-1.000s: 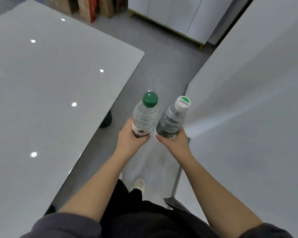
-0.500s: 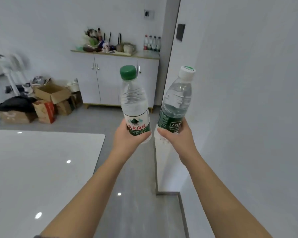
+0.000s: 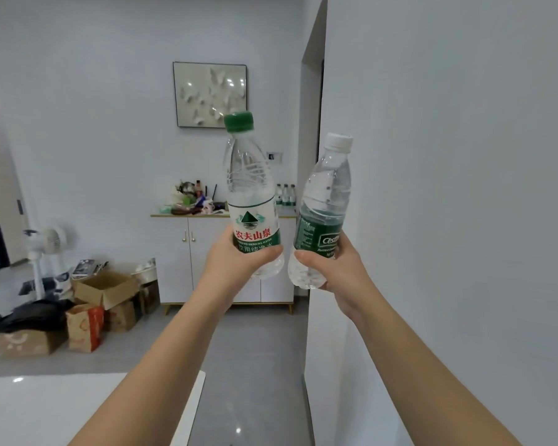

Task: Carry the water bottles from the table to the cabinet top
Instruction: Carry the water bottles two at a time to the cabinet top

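Ahead, both arms out at chest height. Left hand (image 3: 236,262) wrapped around the lower part of a green-cap bottle (image 3: 251,201), held upright. Right hand (image 3: 335,272) gripping a white-cap bottle (image 3: 322,214) low down, tilted a little to the right. Bottles close together, not touching. Behind them, against the far wall, a white cabinet (image 3: 207,262), its top cluttered, with more bottles (image 3: 285,194) standing at the right end. Table (image 3: 62,410) corner at lower left. Boxes (image 3: 103,288) on the floor.
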Demonstrator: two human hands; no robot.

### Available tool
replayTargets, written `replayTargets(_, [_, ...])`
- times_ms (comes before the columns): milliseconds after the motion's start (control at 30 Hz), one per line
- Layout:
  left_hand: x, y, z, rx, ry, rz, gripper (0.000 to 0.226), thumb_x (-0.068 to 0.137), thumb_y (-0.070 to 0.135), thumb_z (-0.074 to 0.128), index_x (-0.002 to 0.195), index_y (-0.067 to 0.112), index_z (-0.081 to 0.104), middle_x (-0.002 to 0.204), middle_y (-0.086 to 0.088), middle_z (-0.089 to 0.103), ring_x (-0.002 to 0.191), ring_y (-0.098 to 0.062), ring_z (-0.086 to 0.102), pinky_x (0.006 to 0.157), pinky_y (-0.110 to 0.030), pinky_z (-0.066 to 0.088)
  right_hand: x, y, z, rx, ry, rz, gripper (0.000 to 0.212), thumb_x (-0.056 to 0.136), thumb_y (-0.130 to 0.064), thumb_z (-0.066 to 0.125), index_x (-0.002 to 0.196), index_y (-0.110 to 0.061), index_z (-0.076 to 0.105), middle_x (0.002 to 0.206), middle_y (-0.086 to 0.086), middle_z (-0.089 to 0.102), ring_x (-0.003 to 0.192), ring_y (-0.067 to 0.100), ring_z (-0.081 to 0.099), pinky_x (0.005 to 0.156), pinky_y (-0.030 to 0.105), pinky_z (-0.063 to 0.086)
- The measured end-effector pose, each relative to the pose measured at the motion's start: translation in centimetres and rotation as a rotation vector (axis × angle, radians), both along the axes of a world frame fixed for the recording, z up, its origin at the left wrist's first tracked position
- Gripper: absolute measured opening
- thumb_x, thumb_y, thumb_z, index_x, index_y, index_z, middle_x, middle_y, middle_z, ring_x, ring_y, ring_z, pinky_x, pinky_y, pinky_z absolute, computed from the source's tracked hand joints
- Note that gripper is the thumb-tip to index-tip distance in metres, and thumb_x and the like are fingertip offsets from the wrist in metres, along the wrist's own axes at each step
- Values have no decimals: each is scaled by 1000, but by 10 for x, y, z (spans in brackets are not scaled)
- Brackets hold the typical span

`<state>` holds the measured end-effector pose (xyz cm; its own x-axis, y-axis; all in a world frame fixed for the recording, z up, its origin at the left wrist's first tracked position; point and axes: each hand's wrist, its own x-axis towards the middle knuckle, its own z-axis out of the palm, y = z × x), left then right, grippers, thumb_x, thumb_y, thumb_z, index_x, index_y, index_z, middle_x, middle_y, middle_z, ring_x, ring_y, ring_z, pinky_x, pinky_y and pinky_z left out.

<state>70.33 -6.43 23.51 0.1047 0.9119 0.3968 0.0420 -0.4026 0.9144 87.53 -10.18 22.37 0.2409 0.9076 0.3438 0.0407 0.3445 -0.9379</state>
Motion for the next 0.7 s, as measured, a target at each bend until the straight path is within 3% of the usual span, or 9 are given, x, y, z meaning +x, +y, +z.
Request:
replayTargets(200, [-7, 4, 17, -1, -24, -16, 41, 69, 18, 85, 102, 29, 62, 95, 10, 73, 90, -10, 68, 69, -29, 52, -4, 7, 18, 30, 10, 1, 54, 76, -12, 81, 122, -27, 57, 108, -6, 72, 103, 19, 69, 92, 42, 55])
replayTargets(400, [-10, 6, 18, -16, -34, -34, 37, 71, 19, 84, 100, 28, 63, 92, 11, 73, 88, -8, 68, 64, -25, 50, -5, 13, 24, 52, 11, -5, 48, 77, -11, 81, 115, -30, 59, 100, -10, 72, 97, 14, 70, 81, 32, 55])
replayTargets(533, [-13, 12, 19, -11, -36, -34, 37, 71, 18, 85, 97, 32, 62, 93, 11, 72, 88, -8, 67, 66, -27, 52, -7, 19, 24, 41, 3, -22, 51, 77, -12, 81, 120, -27, 58, 104, -8, 72, 99, 16, 69, 87, 37, 56])
replayTargets(700, [-19, 22, 21, -10, -28, -36, 38, 70, 18, 85, 96, 33, 61, 95, 10, 72, 90, -9, 67, 68, -29, 52, -8, 26, 24, 42, -19, -20, 52, 78, -12, 80, 123, -25, 57, 106, -7, 71, 98, 14, 69, 81, 32, 56])
